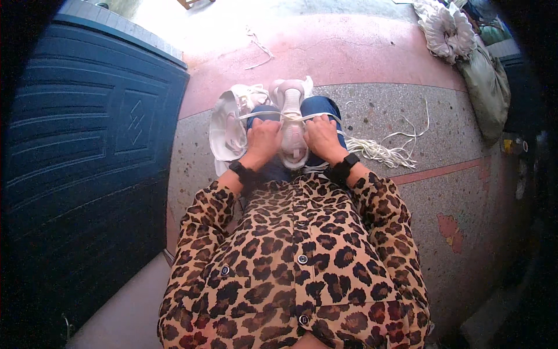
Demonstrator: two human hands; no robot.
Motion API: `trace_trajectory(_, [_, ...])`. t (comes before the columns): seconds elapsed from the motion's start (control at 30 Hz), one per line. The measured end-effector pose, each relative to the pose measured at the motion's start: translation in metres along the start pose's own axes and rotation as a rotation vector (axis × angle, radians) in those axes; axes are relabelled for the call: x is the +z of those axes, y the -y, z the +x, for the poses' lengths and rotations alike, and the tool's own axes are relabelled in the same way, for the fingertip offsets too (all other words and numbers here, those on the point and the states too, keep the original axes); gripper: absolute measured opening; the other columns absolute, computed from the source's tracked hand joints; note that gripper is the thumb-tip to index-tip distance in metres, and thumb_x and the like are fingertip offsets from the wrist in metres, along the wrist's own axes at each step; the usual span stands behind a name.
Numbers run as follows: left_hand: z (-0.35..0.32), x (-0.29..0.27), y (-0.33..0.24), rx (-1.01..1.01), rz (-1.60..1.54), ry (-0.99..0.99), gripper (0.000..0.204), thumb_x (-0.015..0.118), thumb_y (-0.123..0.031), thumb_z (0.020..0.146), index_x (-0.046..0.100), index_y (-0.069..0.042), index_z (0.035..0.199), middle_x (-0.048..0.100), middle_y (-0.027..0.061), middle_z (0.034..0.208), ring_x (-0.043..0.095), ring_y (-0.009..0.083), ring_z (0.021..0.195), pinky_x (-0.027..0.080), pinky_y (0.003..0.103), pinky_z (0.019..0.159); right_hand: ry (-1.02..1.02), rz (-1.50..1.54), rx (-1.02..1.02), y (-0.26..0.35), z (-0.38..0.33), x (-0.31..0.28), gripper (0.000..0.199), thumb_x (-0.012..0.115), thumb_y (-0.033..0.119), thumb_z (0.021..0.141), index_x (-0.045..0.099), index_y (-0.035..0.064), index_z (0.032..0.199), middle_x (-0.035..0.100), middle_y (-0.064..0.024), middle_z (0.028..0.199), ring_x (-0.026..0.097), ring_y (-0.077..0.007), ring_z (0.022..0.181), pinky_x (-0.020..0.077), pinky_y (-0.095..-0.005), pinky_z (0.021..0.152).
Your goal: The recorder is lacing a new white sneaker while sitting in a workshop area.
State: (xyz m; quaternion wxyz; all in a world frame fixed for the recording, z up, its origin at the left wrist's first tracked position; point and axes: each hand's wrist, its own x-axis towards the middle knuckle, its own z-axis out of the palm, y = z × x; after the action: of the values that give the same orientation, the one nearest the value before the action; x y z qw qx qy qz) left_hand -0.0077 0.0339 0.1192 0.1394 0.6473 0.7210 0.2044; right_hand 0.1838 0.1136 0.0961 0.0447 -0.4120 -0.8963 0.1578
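A pale pinkish-white sneaker (294, 139) stands lengthwise between my knees, on blue jeans. A white shoelace (299, 118) runs across its upper and out to both sides. My left hand (264, 139) is closed on the lace at the shoe's left side. On the other side my right hand (323, 137) also grips the lace, its fingers curled. Left of my knees lies an open white bag (224, 136) with pale shoe parts in and behind it; their exact kind is partly hidden. A loose pile of white laces (383, 152) lies to the right.
A dark blue panelled door (87, 122) stands at the left. At the far right a full grey-green sack (487, 87) leans with a bundle of white pieces (447, 32) on top. More lace strands (260, 49) lie on the pink floor ahead.
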Motion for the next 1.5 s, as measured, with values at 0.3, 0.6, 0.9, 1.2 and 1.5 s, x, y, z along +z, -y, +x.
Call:
trace_trajectory(0.3, [0.101,0.016,-0.022,0.015,-0.24,0.354,0.028,0.063,-0.016,0.086,0.067,0.002,0.107,0.07,0.0234,0.09,0.069,0.0387,0.084,0.054,0.048,0.075,-0.285,0.274,-0.136,-0.01,-0.007,0.011,0.017,0.064,0.017,0.079,0.069,0.0051,0.09,0.066,-0.0118,0.091,0.059,-0.0321,0.097,0.0438,-0.0471,0.078])
trace_trajectory(0.6, [0.127,-0.002,-0.019,-0.179,-0.603,0.615,0.062,0.075,-0.009,0.075,0.056,0.004,0.132,0.068,0.0097,0.084,0.063,0.0146,0.061,0.051,0.027,0.054,-0.18,-0.059,-0.257,0.002,-0.005,0.003,0.022,0.06,0.014,0.079,0.064,0.0077,0.099,0.062,-0.0083,0.091,0.058,-0.0266,0.092,0.0427,-0.0412,0.075])
trace_trajectory(0.9, [0.127,-0.014,-0.019,-0.637,-1.044,0.651,0.012,0.073,-0.002,0.083,0.062,-0.005,0.08,0.058,0.001,0.068,0.053,0.0079,0.056,0.037,0.023,0.042,-0.805,0.319,-0.374,0.025,0.021,-0.146,0.012,0.062,0.0,0.081,0.061,0.0071,0.091,0.058,-0.0086,0.086,0.054,-0.027,0.081,0.0409,-0.0402,0.074])
trace_trajectory(1.2, [0.106,0.005,-0.021,-0.102,-0.238,0.377,0.026,0.059,-0.011,0.085,0.062,0.004,0.106,0.066,0.0288,0.105,0.064,0.0419,0.102,0.05,0.047,0.088,-1.544,0.132,0.022,-0.031,-0.045,-0.372,0.022,0.047,0.014,0.103,0.066,0.0016,0.099,0.071,-0.0115,0.091,0.07,-0.0189,0.08,0.0601,-0.0291,0.077])
trace_trajectory(1.5, [0.071,-0.012,0.025,-0.112,-0.272,0.46,0.04,0.059,-0.012,0.092,0.052,-0.002,0.13,0.07,0.0175,0.092,0.065,0.025,0.069,0.053,0.038,0.063,-0.277,1.631,0.038,-0.043,0.003,-0.232,0.025,0.052,0.025,0.103,0.045,0.0165,0.08,0.033,0.0084,0.065,0.028,-0.0033,0.052,0.0269,-0.0233,0.045])
